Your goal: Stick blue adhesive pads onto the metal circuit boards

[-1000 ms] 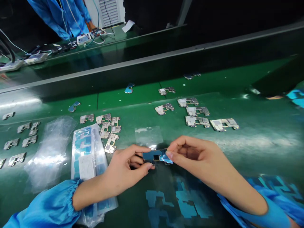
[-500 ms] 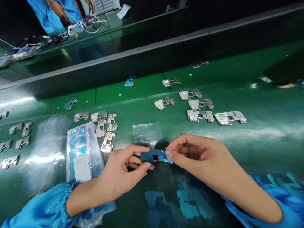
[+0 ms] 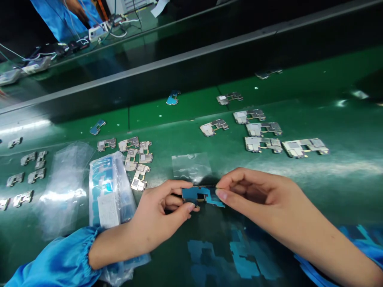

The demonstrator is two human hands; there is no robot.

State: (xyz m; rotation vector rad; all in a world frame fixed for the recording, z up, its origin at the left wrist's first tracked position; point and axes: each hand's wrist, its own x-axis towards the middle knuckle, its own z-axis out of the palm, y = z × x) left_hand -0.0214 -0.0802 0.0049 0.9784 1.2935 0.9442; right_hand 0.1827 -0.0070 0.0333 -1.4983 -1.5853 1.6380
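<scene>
My left hand (image 3: 167, 211) is closed on the left end of a small phone circuit board (image 3: 202, 197), with thumb below and fingers above. A cut-out blue film (image 3: 190, 193) lies over the board's face, and its right part slants down past the board's edge. At that right end, my right hand (image 3: 254, 195) pinches the film between thumb and forefinger; whether it also touches the board is hidden. Just beyond the hands lies a clear plastic sheet (image 3: 191, 166). Cut-out blue film shapes (image 3: 243, 253) on a see-through sheet lie below the hands.
At left, a plastic bag of blue films (image 3: 103, 175) with a white label (image 3: 109, 211) lies partly under my left forearm. Bare boards (image 3: 140, 177) lie left, more boards (image 3: 263, 144) right. A blue-covered board (image 3: 172, 98) lies farther back. Across the ledge is a person's blue sleeve (image 3: 56, 18).
The view has shifted slightly, so most things appear farther right. The film's right end now slants lower across the board, with dark board showing above it. Both hands keep their holds.
</scene>
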